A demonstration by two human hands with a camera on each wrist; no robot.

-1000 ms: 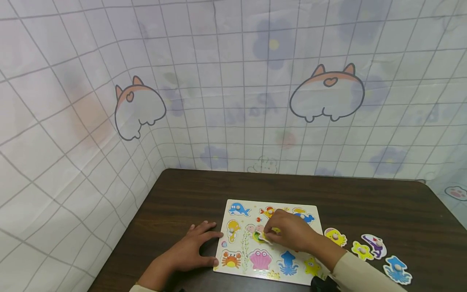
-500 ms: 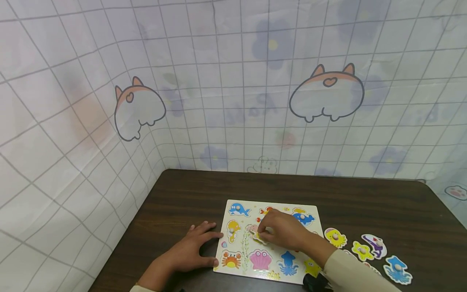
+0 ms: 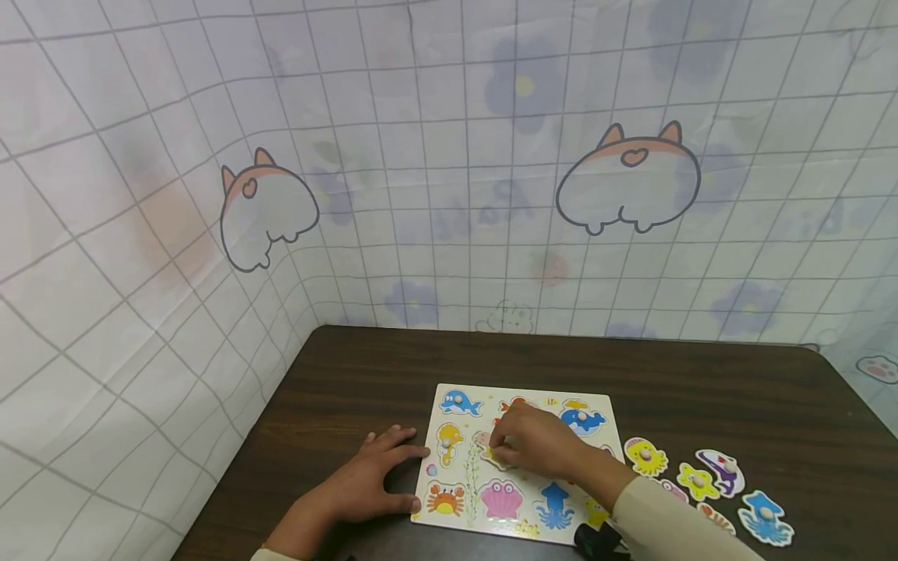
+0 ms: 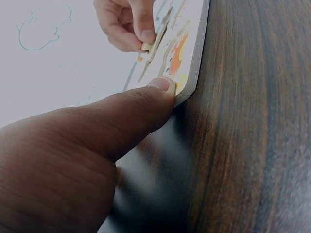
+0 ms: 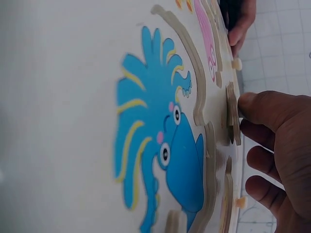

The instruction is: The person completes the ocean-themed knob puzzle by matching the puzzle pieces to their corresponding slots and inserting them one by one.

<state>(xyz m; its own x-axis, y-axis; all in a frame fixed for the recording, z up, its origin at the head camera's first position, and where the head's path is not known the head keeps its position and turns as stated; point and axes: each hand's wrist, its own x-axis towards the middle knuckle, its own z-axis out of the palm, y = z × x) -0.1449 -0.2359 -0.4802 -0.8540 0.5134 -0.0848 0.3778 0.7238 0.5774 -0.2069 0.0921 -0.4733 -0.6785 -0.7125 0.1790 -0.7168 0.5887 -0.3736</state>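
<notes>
A pale wooden knob-puzzle board [image 3: 484, 526] with sea-animal pictures lies on the table. My right hand [image 3: 536, 444] pinches a puzzle piece [image 5: 233, 114] by its knob, over the board's left-middle part. Its picture is mostly hidden by the fingers; a yellowish edge shows in the head view. In the right wrist view it stands tilted against the board's surface; whether it sits in a recess I cannot tell. My left hand [image 3: 368, 475] lies spread at the board's left side, its thumb [image 4: 160, 85] touching the near corner. Blue whale [image 3: 459, 402] and seahorse [image 3: 449, 444] pieces sit in the board.
Right of the board lie loose pieces: a yellow octopus [image 3: 645, 457], a yellow star [image 3: 698, 481], a purple dolphin-like piece [image 3: 721, 471] and a blue one [image 3: 766, 520]. Others are partly hidden by my right sleeve [image 3: 677, 522]. A patterned curtain [image 3: 449, 234] hangs behind the dark table [image 3: 351, 374].
My right hand has shifted slightly left with the puzzle piece, uncovering more of the blue whale and of the loose pieces by the sleeve. The left hand stays where it was.
</notes>
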